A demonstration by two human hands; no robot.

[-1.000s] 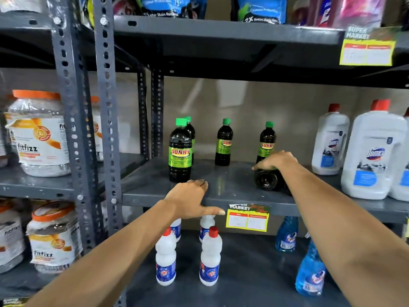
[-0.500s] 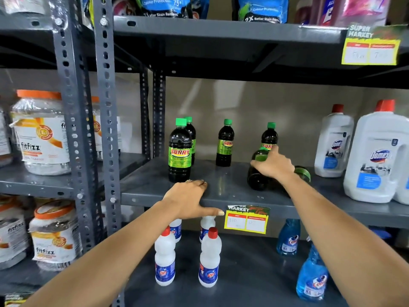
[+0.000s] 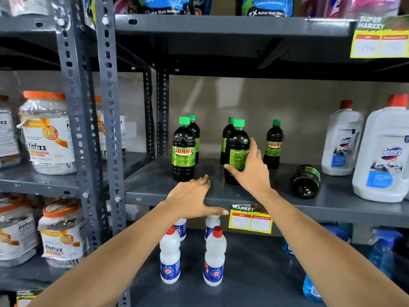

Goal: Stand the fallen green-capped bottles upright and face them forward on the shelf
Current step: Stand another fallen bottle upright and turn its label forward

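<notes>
Grey steel shelf [image 3: 155, 187], matte painted, slotted-angle posts, beige wall behind. Landmark = yellow price tag [image 3: 250, 220] on the shelf's front lip.

Right hand [image 3: 250, 171], just above the tag, wraps an upright green-capped bottle [image 3: 238, 147]: thumb on its left lower side, fingers round the right side. Dark glossy plastic, round body, ribbed green cap, green label w/ small print facing out, no SUNNY logo showing. Bottle stands on the shelf near the front.

Left hand [image 3: 192, 198], left of the tag, lies flat on the shelf edge, palm down, fingers loose on top, thumb stretched along the lip toward the tag; holds nothing.

Fallen bottle [image 3: 306, 181] lies on its side up and right of the tag, round base toward camera, cap hidden.

Front-left bottle [image 3: 183, 149], up-left of the tag, upright, SUNNY label forward. More upright ones behind it and behind the held one; another [image 3: 274, 144] further back, above the tag.

White jugs [image 3: 382, 149] w/ red caps far right of the tag. Small white red-capped bottles [image 3: 214, 255] on the shelf below it.
</notes>
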